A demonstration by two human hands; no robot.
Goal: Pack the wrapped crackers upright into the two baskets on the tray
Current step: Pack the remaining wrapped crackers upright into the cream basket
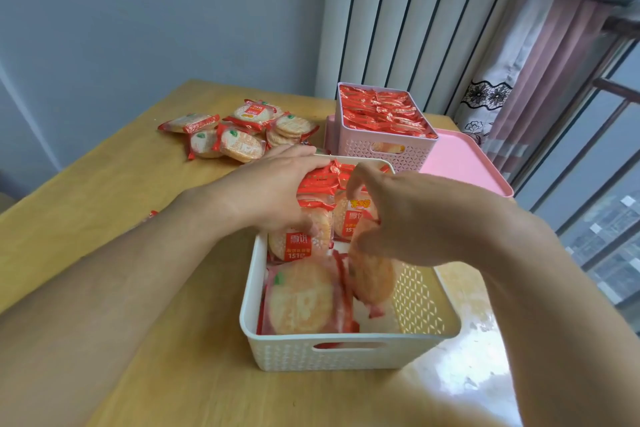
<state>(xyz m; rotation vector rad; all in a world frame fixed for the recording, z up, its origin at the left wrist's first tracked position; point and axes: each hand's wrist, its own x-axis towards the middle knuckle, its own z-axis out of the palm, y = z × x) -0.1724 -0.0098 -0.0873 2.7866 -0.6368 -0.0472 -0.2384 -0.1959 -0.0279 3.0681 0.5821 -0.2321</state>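
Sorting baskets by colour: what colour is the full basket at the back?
Pink basket, with a cut-out lattice pattern, clearest in the head view.

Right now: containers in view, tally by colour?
Pink basket: 1
White basket: 1
Pink tray: 1
Total: 3
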